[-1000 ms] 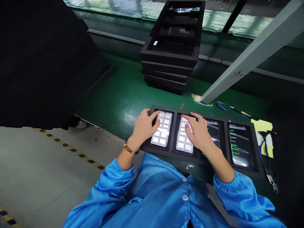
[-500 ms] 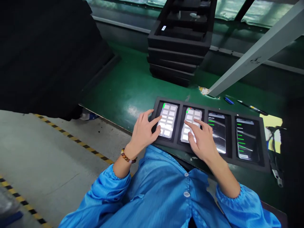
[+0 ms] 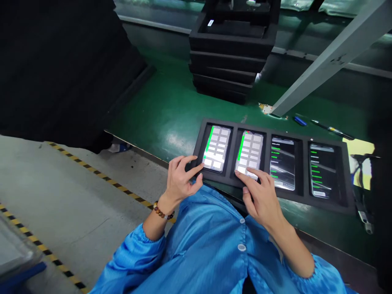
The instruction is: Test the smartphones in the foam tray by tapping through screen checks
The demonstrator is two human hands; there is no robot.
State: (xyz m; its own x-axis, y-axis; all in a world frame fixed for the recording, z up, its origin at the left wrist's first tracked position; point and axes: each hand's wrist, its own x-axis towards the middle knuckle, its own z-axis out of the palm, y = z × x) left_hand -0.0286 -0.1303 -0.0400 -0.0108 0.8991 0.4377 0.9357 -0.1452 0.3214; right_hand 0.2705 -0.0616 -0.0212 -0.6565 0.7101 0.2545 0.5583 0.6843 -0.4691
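1. The left hand [image 3: 182, 179] is loosely spread and holds nothing, its index fingertip at the lower left edge of the first phone [image 3: 218, 147].
2. The right hand [image 3: 263, 196], also loosely open, has its index fingertip at the lower left corner of the second phone [image 3: 251, 149].
3. Both phones lie face up in the two leftmost compartments of a black four-compartment tray [image 3: 232, 151], showing pale blocks and a green strip.
4. The third phone [image 3: 282, 163] and fourth phone [image 3: 323, 171] fill the other two, dark-screened with green lines.
5. The tray rests on the green table [image 3: 171, 118].
6. Beyond it I see a stack of black trays [image 3: 228, 63], a white label [image 3: 210, 23] inside the top one.
7. A blue cap [image 3: 300, 121] and a pen [image 3: 332, 129] lie behind the tray.
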